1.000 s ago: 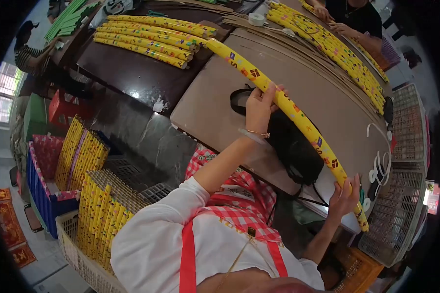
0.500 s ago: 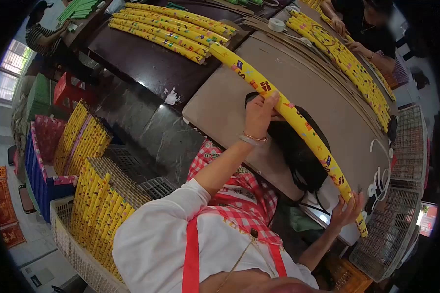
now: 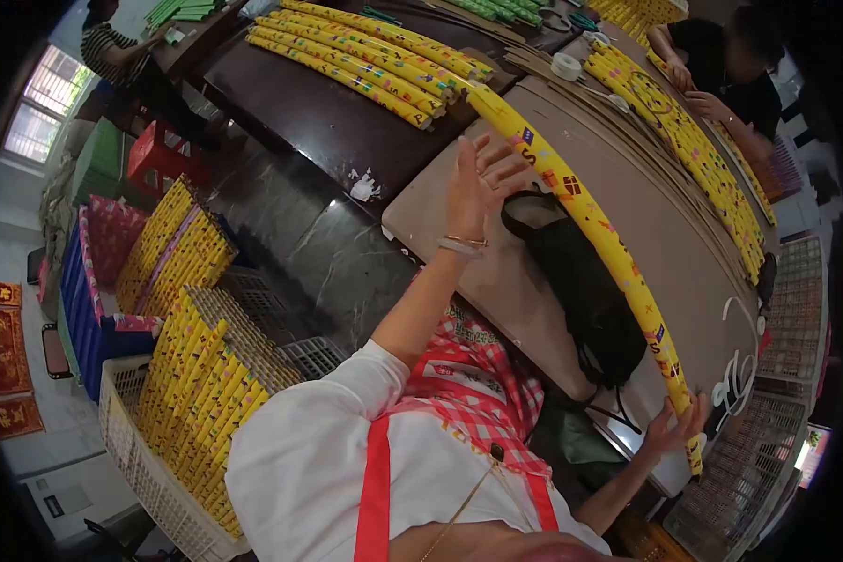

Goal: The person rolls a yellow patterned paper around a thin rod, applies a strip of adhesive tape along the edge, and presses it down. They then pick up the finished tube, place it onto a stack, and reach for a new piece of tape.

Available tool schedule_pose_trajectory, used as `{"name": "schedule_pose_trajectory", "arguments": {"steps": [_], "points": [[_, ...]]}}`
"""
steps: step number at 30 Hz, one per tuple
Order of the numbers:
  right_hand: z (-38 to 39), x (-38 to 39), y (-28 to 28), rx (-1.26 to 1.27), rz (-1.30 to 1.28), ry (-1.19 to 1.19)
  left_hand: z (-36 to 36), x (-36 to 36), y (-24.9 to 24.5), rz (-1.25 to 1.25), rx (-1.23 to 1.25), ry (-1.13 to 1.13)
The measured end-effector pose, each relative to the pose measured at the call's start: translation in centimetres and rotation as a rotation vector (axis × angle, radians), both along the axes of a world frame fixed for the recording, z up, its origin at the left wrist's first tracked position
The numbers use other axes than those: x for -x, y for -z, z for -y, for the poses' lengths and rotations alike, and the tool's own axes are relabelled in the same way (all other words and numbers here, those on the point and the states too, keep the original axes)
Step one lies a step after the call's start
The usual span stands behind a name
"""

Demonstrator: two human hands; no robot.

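Observation:
A long yellow patterned tube (image 3: pixel 601 234) lies diagonally over the brown tabletop, its upper end near the stacked tubes. My left hand (image 3: pixel 482 187) is open beside the upper part of the tube, with its fingers spread and nothing in them. Near the tube's lower end, my right hand (image 3: pixel 676 423) has its fingers and thumb around it. A black bag (image 3: pixel 571 290) with straps lies on the table, just left of the tube.
Yellow tubes (image 3: pixel 365 61) lie on the dark table (image 3: pixel 281 103), and more (image 3: pixel 679 140) sit at right near a co-worker (image 3: pixel 721 84). A white tape roll (image 3: pixel 566 66) rests on cardboard strips. At lower left, a crate (image 3: pixel 122 421) holds tubes; wire baskets (image 3: pixel 787 309) stand right.
My left hand has let go of the tube, moved slightly left and spread its fingers. My right hand still holds the lower end. The whole view has shifted a little.

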State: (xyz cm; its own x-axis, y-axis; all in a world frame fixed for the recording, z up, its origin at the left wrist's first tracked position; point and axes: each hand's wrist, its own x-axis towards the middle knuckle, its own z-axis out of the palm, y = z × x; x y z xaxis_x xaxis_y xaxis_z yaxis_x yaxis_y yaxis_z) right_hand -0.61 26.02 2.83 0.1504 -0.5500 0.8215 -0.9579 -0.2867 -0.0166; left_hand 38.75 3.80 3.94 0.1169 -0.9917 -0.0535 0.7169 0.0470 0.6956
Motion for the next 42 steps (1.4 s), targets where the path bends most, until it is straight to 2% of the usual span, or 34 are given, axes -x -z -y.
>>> {"name": "schedule_pose_trajectory", "arguments": {"steps": [1,2,5,8,11,14,15,16,18,21,23,25,27,29,32,34,39,41,42], "points": [[0.1,-0.3,0.0,-0.003,0.060,0.010,0.1,-0.2,-0.4,0.016,-0.003,-0.037],[0.4,-0.3,-0.4,0.056,-0.079,0.031,0.1,-0.3,-0.6,0.032,-0.009,-0.070],[0.5,0.0,0.1,-0.021,-0.068,0.036,1.0,0.4,0.4,-0.031,0.031,-0.028],[0.8,0.2,0.6,0.023,-0.138,-0.045,0.6,1.0,-1.7,0.016,0.081,-0.051],[0.6,-0.1,0.7,0.002,-0.162,0.000,1.3,1.2,-1.8,-0.163,-0.086,-0.173],[0.3,0.0,0.5,-0.068,-0.181,0.003,1.5,1.0,-2.2,-0.130,-0.171,-0.193],[1.1,-1.1,0.0,0.046,-0.109,-0.088,1.4,1.0,-2.7,-0.144,-0.212,-0.204],[0.8,-0.7,0.3,0.047,-0.103,-0.091,1.4,0.9,-2.7,-0.138,-0.212,-0.208],[-0.1,0.6,0.9,-0.089,-0.266,0.110,1.4,0.8,-2.4,-0.184,-0.224,-0.200],[0.0,1.0,1.5,-0.057,-0.215,0.042,1.1,0.8,-2.1,-0.227,-0.223,-0.206],[0.4,0.8,1.6,-0.014,-0.177,-0.014,1.0,0.5,-1.4,-0.203,-0.171,-0.188],[0.4,0.5,1.6,0.029,-0.138,-0.073,0.6,0.3,-1.3,-0.302,-0.054,-0.127],[0.2,0.3,1.8,0.002,-0.060,0.015,0.5,-0.1,-1.5,-0.280,-0.032,-0.104],[0.3,0.4,1.6,0.013,-0.061,-0.019,0.4,-0.4,-1.9,-0.258,-0.009,-0.083],[0.1,1.2,2.1,0.001,-0.076,-0.064,0.6,-0.5,-2.4,-0.188,-0.029,-0.185],[0.0,1.2,2.0,-0.022,-0.091,-0.077,0.7,-0.7,-2.1,0.018,-0.092,-0.223],[0.2,0.9,2.0,0.021,-0.092,-0.088,0.2,-1.0,-1.7,0.053,-0.112,-0.249],[0.3,0.7,2.1,0.022,-0.063,-0.086,0.3,-1.8,-1.0,-0.096,-0.012,-0.120],[0.3,0.6,2.1,0.026,-0.035,-0.086,0.2,-1.8,-1.2,-0.095,-0.013,-0.119]]}}
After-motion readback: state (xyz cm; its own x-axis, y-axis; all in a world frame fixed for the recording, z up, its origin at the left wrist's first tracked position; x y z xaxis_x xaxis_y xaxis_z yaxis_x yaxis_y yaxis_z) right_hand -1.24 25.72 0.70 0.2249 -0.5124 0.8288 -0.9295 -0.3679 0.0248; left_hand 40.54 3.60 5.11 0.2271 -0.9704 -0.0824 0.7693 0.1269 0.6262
